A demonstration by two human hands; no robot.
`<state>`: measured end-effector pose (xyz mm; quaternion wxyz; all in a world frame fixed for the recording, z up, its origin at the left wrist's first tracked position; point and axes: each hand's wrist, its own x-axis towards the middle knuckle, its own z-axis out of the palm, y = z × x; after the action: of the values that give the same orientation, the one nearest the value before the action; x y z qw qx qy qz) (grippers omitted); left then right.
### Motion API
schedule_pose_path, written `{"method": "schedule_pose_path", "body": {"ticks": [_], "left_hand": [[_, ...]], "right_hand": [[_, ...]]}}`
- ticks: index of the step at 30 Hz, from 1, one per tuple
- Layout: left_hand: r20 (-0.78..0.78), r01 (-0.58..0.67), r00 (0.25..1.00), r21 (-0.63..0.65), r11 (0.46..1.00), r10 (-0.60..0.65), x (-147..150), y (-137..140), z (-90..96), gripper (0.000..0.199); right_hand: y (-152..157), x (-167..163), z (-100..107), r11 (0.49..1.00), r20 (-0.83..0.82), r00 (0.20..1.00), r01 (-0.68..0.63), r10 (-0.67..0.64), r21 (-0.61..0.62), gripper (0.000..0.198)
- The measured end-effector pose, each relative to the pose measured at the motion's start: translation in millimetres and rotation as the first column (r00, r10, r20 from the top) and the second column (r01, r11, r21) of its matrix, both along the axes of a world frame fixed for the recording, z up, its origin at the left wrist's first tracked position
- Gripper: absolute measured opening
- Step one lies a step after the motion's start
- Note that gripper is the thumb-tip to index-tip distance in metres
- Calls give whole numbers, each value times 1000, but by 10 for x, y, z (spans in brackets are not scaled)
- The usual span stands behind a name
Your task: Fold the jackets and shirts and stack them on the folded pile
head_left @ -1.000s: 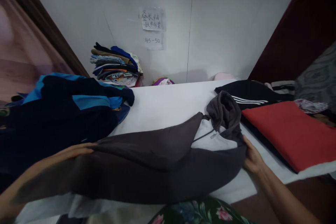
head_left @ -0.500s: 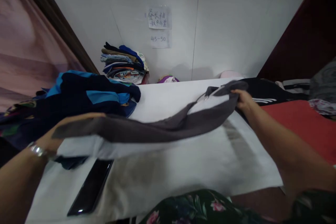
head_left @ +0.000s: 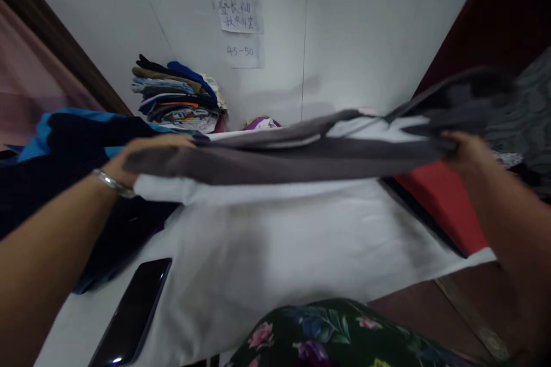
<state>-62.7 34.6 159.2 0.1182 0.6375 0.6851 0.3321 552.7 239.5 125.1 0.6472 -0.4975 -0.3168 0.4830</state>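
Note:
A grey and white garment, apparently a jacket, is stretched sideways between my two hands above the white-covered table. My left hand, with a silver bracelet at the wrist, grips its left end. On the other side my right hand is closed on the darker grey part, which billows up and is smeared by motion. The fingertips of both hands are partly hidden by the cloth. Dark navy and bright blue clothes lie beside my left arm.
A black phone lies at the table's front left. Folded clothes are stacked against the back wall, below paper notes. Red cloth lies to the right, and a purple item sits at the back.
Both hands have risen with the garment, and my right hand has moved outward to the right. The cloth is pulled wider and its right end flares up. The view has shifted a little.

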Motion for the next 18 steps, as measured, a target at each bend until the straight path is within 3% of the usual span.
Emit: {"method": "schedule_pose_path", "body": {"ticks": [1,3,6,8,14,16,18], "left_hand": [[42,100,994,-49,994,-98,36,-65,-270,34],[139,179,978,-179,967,-156,114,-207,-795,32],[158,145,982,-277,950,-103,184,-385,-1285,33],[106,147,987,-257,955,-123,148,-447,-1328,32],[-257,255,924,-139,957,-284,-363,-487,-910,40],[-398,239,868,-189,952,-297,-530,-562,-937,40],[-502,186,803,-301,935,-321,-618,-679,-1075,39]], "right_hand": [[-131,-3,-297,996,4,1000,-22,23,-87,31],[-326,-35,-791,989,8,999,-42,44,-143,32],[-407,-101,-1133,976,21,992,-118,124,-186,27],[-357,-131,-1141,967,43,993,-97,111,-237,23],[-302,-163,-1117,971,98,993,-33,57,-235,27],[-376,-189,-1221,965,110,991,-49,79,-258,26],[-461,-221,-1340,947,152,981,-65,118,-316,25]]}}
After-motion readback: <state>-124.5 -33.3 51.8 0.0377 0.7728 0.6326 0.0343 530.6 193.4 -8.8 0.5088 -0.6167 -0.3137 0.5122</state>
